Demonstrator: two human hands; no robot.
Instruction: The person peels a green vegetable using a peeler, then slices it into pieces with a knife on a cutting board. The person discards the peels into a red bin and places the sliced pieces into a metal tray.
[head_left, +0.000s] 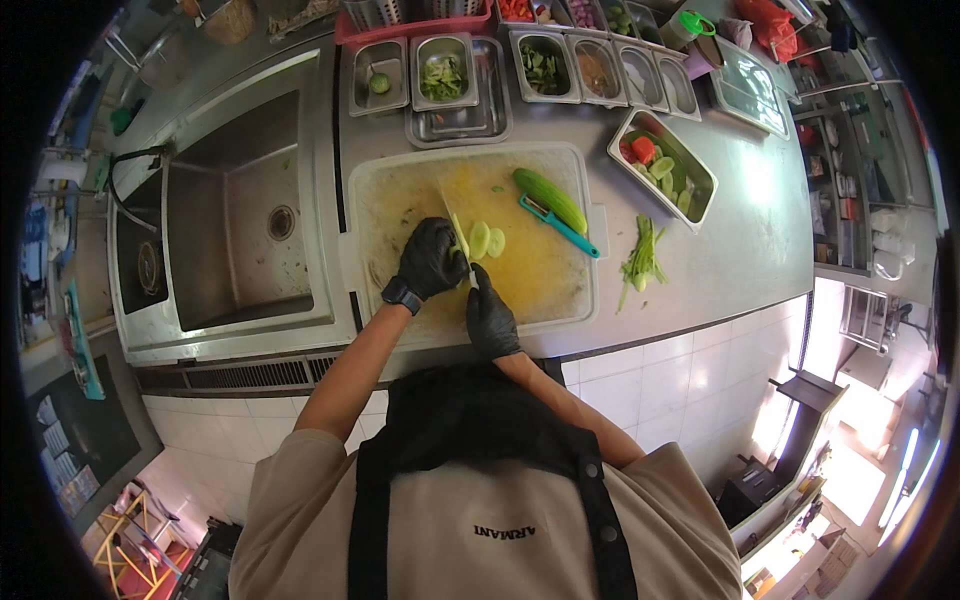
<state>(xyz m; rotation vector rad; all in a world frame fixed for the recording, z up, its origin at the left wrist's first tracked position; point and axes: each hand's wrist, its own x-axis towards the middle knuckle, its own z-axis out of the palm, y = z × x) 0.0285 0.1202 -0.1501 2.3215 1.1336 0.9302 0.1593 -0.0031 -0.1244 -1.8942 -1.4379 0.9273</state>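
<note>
Black gloves cover both hands, which meet over a stained cutting board. My right hand grips the handle of a kitchen knife, its blade pointing away from me. Just left of the blade, my left hand is curled around a cucumber piece, mostly hidden by the fingers. One thin cucumber slice stands against the blade. Two round cucumber slices lie right of the knife. Farther right on the board are a whole cucumber and a teal-handled peeler.
A steel sink adjoins the counter at left. Right of the board sit a steel pan holding cucumber slices and red pieces, and a bunch of green stalks. Several steel ingredient pans line the back, beside a flat steel tray.
</note>
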